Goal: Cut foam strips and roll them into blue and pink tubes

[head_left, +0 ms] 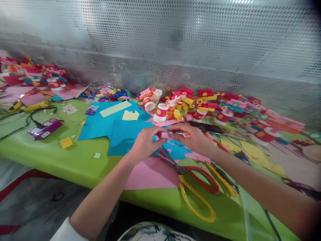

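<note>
A small pink paper roll (pixel 164 135) is pinched between my two hands, above the blue paper sheets (pixel 125 134). My left hand (pixel 145 142) is closed on its left end, thumb and fingers together. On the other side, my right hand (pixel 192 137) grips the roll with bent fingers, which partly hide it. Just below the hands lie large scissors (pixel 182 169) with one red and one yellow handle loop, their blades over a pink sheet (pixel 152 174). Pink and blue scraps (pixel 175 147) are scattered under my right hand.
Paper cups (pixel 160 113) decorated with coloured rolls crowd the back, against a perforated metal panel (pixel 125 40). A purple power strip (pixel 45 129) with a cable sits on the left. A yellow-handled tool (pixel 223 179) lies beneath my right forearm on the green tabletop (pixel 85 167).
</note>
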`<state>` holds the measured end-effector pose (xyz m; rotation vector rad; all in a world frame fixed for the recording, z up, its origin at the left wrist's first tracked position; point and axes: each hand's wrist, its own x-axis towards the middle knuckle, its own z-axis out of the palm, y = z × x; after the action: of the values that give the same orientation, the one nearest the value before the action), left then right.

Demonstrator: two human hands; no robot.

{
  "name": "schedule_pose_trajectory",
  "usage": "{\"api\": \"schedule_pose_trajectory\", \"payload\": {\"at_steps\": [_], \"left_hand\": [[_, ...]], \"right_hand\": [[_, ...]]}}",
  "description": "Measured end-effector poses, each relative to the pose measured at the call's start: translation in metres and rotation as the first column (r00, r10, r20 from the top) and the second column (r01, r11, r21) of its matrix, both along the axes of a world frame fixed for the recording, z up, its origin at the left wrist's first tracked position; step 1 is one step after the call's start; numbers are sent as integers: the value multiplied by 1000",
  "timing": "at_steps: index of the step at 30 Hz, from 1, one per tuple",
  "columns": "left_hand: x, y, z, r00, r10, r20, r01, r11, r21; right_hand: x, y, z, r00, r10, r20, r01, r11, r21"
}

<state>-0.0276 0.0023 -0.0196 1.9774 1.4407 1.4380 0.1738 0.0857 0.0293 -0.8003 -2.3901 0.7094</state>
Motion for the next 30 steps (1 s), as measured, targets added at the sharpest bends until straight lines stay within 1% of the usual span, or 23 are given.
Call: {"api": "schedule_pose_trajectory", "payload": {"at_steps": [5, 9, 12, 14, 16, 18, 19, 20, 22, 24, 25, 27, 29, 30], "left_hand": [[0, 0, 0, 998, -59, 27, 60, 997, -41], [-1, 0, 1, 994, -69, 88, 75, 995, -68], [-1, 0, 0, 989, -102, 110, 112, 990, -87], [1, -1, -1, 978, -135, 161, 154, 982, -113], [3, -1, -1, 951, -158, 265, 205, 966, -156], [8, -1, -1, 902, -159, 401, 260, 942, -212], [9, -1, 0, 865, -159, 477, 300, 924, -237], [11, -1, 0, 817, -158, 554, 346, 904, -253], [13, -1, 2, 698, -143, 702, 436, 863, -257], [12, 0, 3, 588, -97, 803, 483, 838, -253], [11, 0, 5, 548, -70, 834, 500, 826, -259], [9, -1, 7, 498, -39, 866, 553, 783, -283], [8, -1, 9, 480, -45, 876, 600, 746, -290], [7, -1, 9, 474, -51, 879, 608, 741, -285]], "right_hand": [[-1, 8, -7, 995, -67, -75, 65, 997, -31], [4, 12, -8, 987, -137, -83, 130, 989, -74], [6, 12, -7, 987, -146, -74, 138, 985, -99], [7, 10, -7, 986, -147, -73, 139, 985, -105], [7, 7, -9, 985, -151, -83, 142, 985, -99], [6, 3, -11, 983, -148, -107, 140, 987, -82], [5, 1, -12, 982, -143, -123, 135, 988, -72], [4, -2, -13, 981, -137, -139, 130, 990, -59], [2, -7, -13, 977, -129, -172, 126, 992, -26], [-2, -12, -12, 973, -122, -197, 127, 992, 13], [-3, -14, -11, 972, -115, -206, 125, 992, 33], [-7, -18, -9, 973, -88, -212, 105, 992, 68], [-11, -20, -6, 978, -51, -204, 72, 993, 96], [-12, -21, -6, 980, -35, -197, 57, 992, 110]]}}
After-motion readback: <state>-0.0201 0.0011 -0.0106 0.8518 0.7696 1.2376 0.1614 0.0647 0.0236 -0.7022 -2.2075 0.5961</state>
